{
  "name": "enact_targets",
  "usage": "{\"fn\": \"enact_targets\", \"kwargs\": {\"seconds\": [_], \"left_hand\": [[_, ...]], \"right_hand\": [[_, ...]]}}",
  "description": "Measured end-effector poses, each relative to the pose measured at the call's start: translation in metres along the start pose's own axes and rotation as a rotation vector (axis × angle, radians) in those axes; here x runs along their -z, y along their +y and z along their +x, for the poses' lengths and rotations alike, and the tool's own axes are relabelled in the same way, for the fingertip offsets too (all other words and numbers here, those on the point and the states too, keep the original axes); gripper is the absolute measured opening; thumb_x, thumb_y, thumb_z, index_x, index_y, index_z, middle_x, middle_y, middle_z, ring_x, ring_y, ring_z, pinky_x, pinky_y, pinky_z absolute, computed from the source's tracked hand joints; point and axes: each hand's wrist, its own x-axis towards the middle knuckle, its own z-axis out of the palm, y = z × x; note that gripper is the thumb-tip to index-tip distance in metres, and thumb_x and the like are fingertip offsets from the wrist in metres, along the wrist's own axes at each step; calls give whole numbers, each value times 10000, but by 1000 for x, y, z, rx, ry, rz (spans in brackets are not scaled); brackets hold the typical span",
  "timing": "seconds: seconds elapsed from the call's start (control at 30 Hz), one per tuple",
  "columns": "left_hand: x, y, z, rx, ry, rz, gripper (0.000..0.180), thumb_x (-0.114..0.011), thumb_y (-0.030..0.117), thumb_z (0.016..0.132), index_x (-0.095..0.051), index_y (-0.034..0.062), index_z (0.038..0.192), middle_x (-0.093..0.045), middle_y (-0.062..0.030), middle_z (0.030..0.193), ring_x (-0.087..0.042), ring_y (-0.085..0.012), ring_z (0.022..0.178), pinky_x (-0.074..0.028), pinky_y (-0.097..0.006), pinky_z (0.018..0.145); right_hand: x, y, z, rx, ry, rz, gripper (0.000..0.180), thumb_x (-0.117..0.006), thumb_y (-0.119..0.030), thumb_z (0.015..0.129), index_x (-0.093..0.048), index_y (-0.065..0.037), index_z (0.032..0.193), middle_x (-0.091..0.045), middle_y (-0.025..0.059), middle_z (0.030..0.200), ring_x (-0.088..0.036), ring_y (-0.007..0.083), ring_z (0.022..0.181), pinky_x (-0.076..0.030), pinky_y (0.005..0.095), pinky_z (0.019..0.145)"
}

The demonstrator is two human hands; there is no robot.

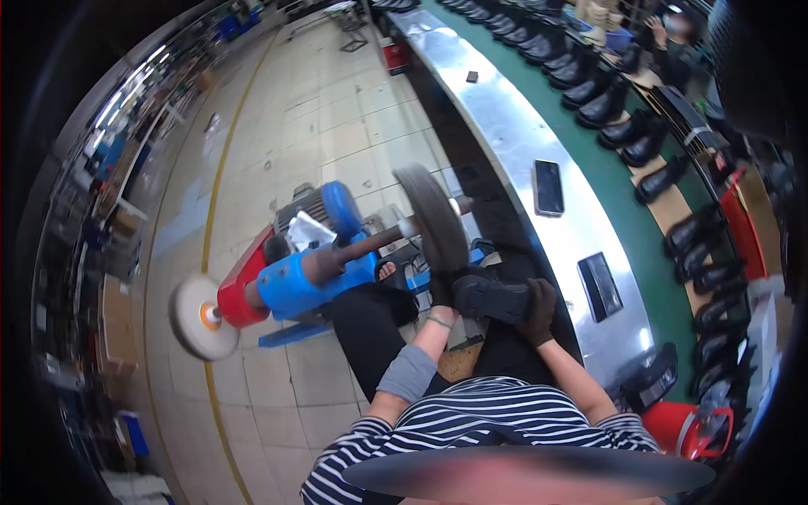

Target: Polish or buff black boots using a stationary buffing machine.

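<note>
Shoe is held close under wheel rim

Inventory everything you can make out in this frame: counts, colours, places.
Held shoe: one, black, between the hands
Dark wheel: one, grey-brown, just above the shoe
Pale wheel: one, off-white, machine's left end
Machine: one, blue and red, left of the hands
Motor: one, blue and grey, behind machine
Metal ledge: one, silver, right
Phone-like devices: two, dark, on ledge
Small block: one, dark, ledge's far part
Belt: one, green, beyond ledge
Lined-up shoes: many, black, along belt
Jug: one, red, lower right
Cardboard boxes: several, brown, far left
Co-worker: one, upper right
Left hand: one, dark-gloved, shoe's left end
Right hand: one, dark-gloved, shoe's right end
</note>
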Motion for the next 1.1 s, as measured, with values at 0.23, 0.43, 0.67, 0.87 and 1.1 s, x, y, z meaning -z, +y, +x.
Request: {"fn": "enact_targets", "kwargs": {"seconds": [0.23,0.43,0.67,0.87,1.1], "left_hand": [[-36,51,-63,-341,-226,481,628,-375,576,916,-489,63,1259,-520,-136,1260,-491,-284,1147,-358,-415,1013],[-179,47,-178,-317,-764,73,575,-395,463,945,-364,64,1358,-432,-141,1362,-348,-283,1302,-295,-489,1054],[-159,51,-172,-338,-690,650,422,-421,332,969,-437,29,1263,-550,-175,1179,-531,-308,1135,-396,-466,989],[-141,16,-152,-302,-792,1012,422,-436,332,968,-433,5,1235,-573,-172,1117,-584,-275,1062,-477,-397,915],[-92,41,-117,120,-407,882,373,-444,297,958,-447,23,1211,-599,-121,1077,-614,-218,991,-488,-342,845]], "right_hand": [[14,-17,12,-72,-62,313,861,-792,-250,607,-344,-66,1319,-414,199,1198,-403,365,1170,-325,435,1021],[36,20,9,-371,146,483,893,-812,-208,623,-326,-47,1355,-369,164,1366,-399,295,1255,-366,384,1015],[138,188,100,-606,70,1832,508,-591,-304,833,-485,23,1207,-559,205,1162,-607,358,959,-522,484,797],[173,345,76,-816,712,1582,636,-500,-328,913,-237,6,1385,-384,183,1368,-441,393,1209,-415,503,973],[126,342,114,-1197,790,1829,750,-517,-360,902,-115,-35,1445,-199,196,1476,-303,396,1318,-287,517,1067]]}}
